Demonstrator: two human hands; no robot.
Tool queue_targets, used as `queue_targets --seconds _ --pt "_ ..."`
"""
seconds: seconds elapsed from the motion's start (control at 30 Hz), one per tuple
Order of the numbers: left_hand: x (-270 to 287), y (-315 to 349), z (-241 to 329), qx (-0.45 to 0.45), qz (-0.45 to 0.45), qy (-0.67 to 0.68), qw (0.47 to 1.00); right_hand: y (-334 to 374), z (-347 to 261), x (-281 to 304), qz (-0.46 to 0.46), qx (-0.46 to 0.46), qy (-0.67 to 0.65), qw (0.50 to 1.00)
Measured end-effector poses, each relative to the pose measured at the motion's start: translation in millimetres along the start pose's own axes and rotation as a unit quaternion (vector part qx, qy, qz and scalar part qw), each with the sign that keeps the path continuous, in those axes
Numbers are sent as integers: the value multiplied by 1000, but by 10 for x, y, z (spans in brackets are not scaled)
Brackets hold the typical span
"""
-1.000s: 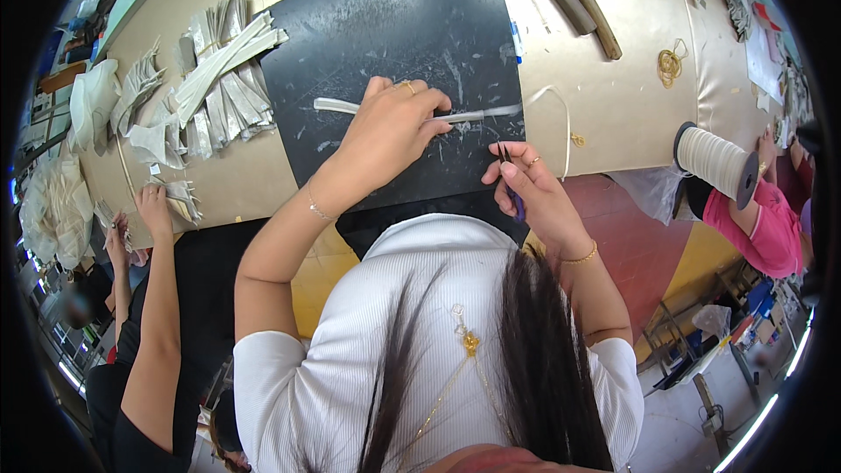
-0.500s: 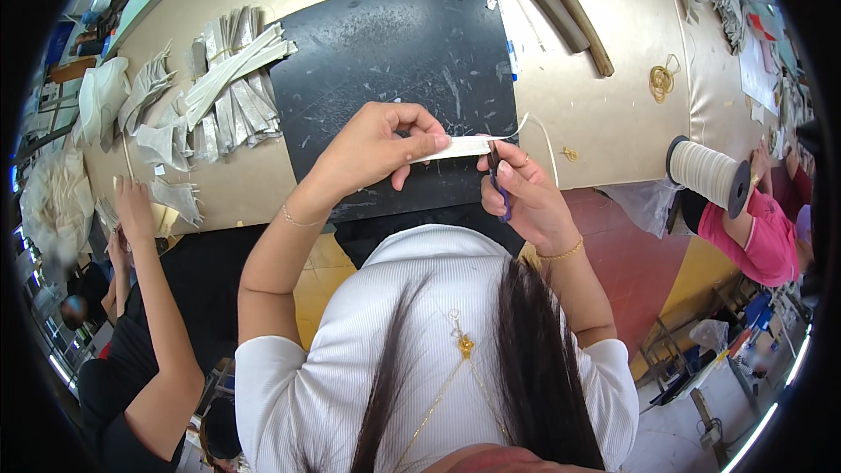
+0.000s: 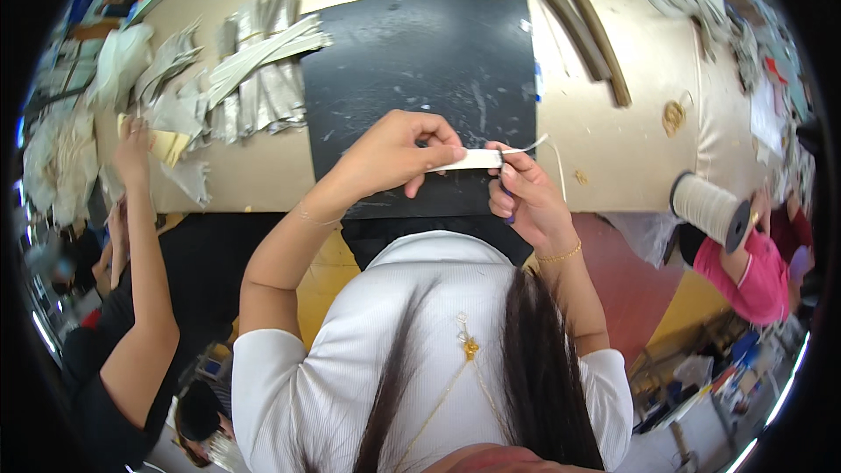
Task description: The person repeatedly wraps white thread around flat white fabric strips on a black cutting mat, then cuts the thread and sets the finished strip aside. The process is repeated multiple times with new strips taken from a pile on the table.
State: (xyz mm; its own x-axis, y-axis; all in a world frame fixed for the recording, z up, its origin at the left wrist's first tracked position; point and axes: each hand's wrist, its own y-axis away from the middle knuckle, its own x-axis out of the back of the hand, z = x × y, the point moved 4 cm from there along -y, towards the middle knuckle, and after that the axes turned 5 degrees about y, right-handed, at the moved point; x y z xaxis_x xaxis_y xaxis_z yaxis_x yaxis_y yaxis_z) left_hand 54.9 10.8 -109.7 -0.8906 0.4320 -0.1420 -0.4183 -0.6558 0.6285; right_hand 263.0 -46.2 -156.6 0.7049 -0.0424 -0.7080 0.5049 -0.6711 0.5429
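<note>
A flat white strip (image 3: 480, 159) is stretched between my hands above the black mat (image 3: 420, 52). My left hand (image 3: 405, 151) is closed in a pinch on the strip's left part. At its right end, my right hand (image 3: 534, 193) grips small scissors (image 3: 509, 210) with a purple handle, mostly hidden by the fingers. Their dark blades lie across the strip's end; whether they are closed cannot be seen. A thin white cord (image 3: 532, 144) runs from that end, loops up and drops behind my right hand.
Bundles of pale strips (image 3: 263, 70) lie left of the mat. Right of it are two brown rods (image 3: 583, 31), a coil of yellow bands (image 3: 673, 117) and a large spool of cream cord (image 3: 705, 208). Co-workers sit on both sides; a hand (image 3: 131, 153) at left holds yellowish material.
The view has shifted slightly. The scissor blades now cross the strip's end more squarely, with more of the handle covered by my fingers. The left co-worker's hand has lifted yellowish material.
</note>
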Motion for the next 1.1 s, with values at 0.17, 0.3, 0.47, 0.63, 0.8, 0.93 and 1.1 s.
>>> queue_targets --seconds 0.17,0.3,0.47,0.63,0.8,0.93,1.1 --pt "125 80 20 -15 15 -13 1000 -227 7 70 4 -1 -16 1000" --pt "457 330 51 -50 86 -48 994 -364 -50 -7 5 -10 28 1000" --pt "1276 764 432 -124 276 -316 899 -491 -171 -228 -13 -33 44 998" --pt "2004 317 423 -173 331 -477 795 -513 -283 -234 -69 -57 61 994" --pt "2040 -83 322 -277 405 -476 731 -160 -691 -315 57 96 484 868" --pt "1923 -453 418 -288 373 -466 749 -142 -891 -63 235 265 689 632" --pt "2133 -915 552 -244 376 -483 752 -263 -713 41 256 243 721 596"
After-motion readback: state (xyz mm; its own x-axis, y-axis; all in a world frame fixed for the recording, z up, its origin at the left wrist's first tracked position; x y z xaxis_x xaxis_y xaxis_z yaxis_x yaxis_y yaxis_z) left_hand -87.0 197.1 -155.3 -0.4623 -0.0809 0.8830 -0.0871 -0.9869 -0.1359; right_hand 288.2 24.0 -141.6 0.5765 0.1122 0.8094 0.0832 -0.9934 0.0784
